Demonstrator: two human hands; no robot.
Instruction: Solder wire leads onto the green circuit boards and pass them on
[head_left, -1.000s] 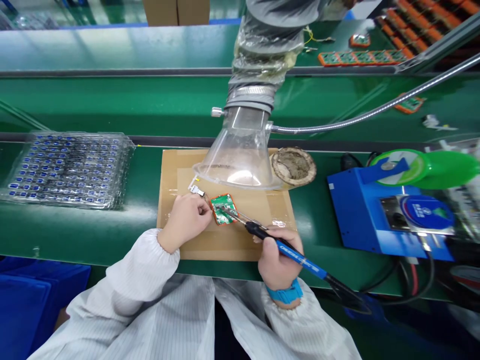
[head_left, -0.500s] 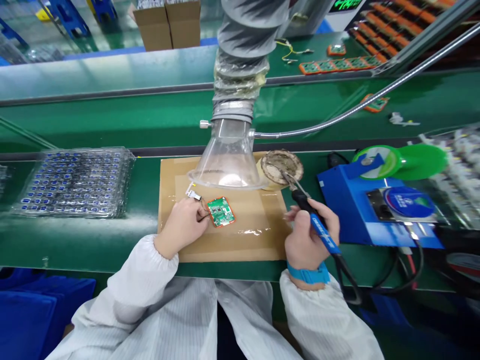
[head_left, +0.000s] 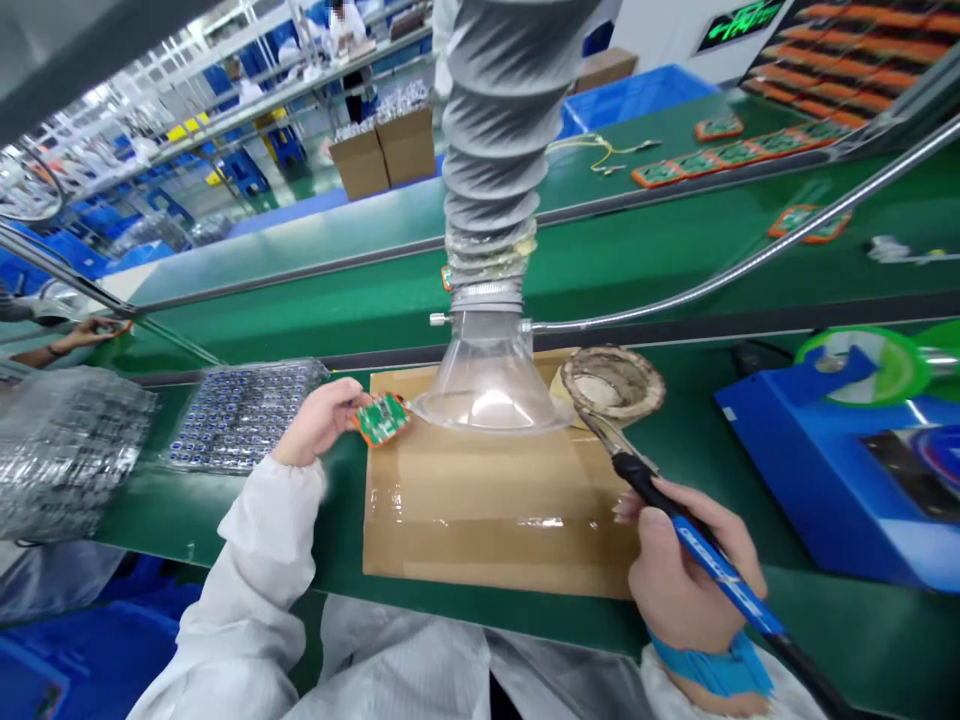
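My left hand [head_left: 324,418] pinches a green circuit board [head_left: 382,419] with an orange edge by its left side, lifted over the left edge of the cardboard sheet [head_left: 487,520]. In my right hand [head_left: 694,570] is a blue and black soldering iron [head_left: 709,555], its metal end pointing up and left. That end meets the near rim of a round, crusted pot [head_left: 613,385] at the back right of the cardboard. Between the hands hangs a clear funnel-shaped fume hood [head_left: 491,385] on a grey ribbed duct [head_left: 495,130].
Clear trays of small blue-marked parts [head_left: 240,415] lie left of the cardboard. A blue stand with a green solder reel [head_left: 862,370] is at the right. Orange-edged boards [head_left: 739,153] line the far ledge. Another person's hand [head_left: 94,332] shows at far left.
My left hand has raised the circuit board off the cardboard and carried it left. The soldering iron stays at the pot, its tip now by the near rim. The view has swung left and up.
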